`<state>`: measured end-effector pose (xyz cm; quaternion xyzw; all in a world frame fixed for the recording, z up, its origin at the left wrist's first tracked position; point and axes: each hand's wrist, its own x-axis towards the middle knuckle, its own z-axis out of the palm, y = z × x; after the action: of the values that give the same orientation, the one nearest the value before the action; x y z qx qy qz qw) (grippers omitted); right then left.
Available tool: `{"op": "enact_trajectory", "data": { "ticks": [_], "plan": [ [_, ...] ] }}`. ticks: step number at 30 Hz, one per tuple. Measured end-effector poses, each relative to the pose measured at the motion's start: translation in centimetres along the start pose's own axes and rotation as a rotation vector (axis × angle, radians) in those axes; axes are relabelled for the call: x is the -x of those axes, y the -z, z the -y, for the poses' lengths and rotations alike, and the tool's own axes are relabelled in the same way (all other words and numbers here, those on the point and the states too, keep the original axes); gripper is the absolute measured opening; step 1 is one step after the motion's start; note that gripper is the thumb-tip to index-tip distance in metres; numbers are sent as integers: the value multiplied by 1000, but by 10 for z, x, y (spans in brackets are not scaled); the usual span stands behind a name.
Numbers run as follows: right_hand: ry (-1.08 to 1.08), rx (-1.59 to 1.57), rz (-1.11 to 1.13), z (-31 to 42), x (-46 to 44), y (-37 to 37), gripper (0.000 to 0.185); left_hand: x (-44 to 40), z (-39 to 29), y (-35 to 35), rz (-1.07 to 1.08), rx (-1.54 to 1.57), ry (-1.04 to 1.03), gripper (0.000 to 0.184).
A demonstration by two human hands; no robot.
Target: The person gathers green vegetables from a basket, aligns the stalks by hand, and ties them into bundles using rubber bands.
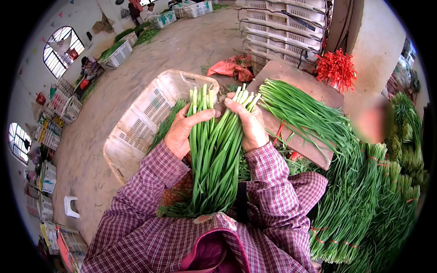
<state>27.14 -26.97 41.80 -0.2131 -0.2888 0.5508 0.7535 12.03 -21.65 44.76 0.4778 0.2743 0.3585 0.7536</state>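
Note:
My left hand [189, 129] and my right hand [250, 123] each grip part of a bunch of garlic chives [214, 159] in front of my chest. The pale cut ends point away from me, and the long green leaves hang down to my lap. Both thumbs lie across the stems just below those ends. To the right of my right hand, more loose garlic chives [302, 107] lie on a brown board [280, 73]. Beyond my left hand stands a white plastic crate [129, 132] with some greens along its near side.
Bundled chives with red ties [341, 223] are heaped at my right. A crate stack [282, 32] rises behind the board, beside a bunch of red ties [336, 70]. Red sacking [232, 68] lies on the floor. A white stool [71, 207] stands at left; people and crates line the wall.

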Motion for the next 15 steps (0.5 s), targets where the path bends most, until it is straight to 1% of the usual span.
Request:
{"op": "enact_trajectory", "data": {
  "ticks": [1,3,4,5,6,7,8,10,11,12,13,14,15],
  "plan": [
    [-3,-2,0,-1,0,-1,12,0,0,2,-3,0,1,32],
    [-62,-126,-84,-3,1,-1,14,-1,0,8,-17,38,35,29],
    [-58,-59,-171,0,1,-2,17,-3,1,13,-46,47,62,23],
    [-23,10,-152,-2,-4,11,17,-5,-4,22,12,69,108,18],
    [-42,-14,-196,8,-2,17,19,-9,-6,31,57,115,78,16],
    [24,94,-240,22,-3,29,21,-13,-9,44,101,158,43,15],
    [139,228,-270,42,1,33,20,-15,-17,62,129,222,62,15],
    [358,515,-378,82,8,43,20,-6,-33,67,179,254,43,16],
    [404,635,-344,85,-6,79,21,-1,-38,63,222,276,40,16],
    [376,679,-323,82,-14,73,22,1,-40,58,225,274,37,16],
    [348,723,-307,82,-16,70,22,1,-38,50,289,242,24,17],
    [220,678,-258,71,-12,65,21,2,-36,44,355,211,13,19],
    [293,736,-195,57,-19,56,25,2,-32,38,362,210,18,19]
  ]
}}
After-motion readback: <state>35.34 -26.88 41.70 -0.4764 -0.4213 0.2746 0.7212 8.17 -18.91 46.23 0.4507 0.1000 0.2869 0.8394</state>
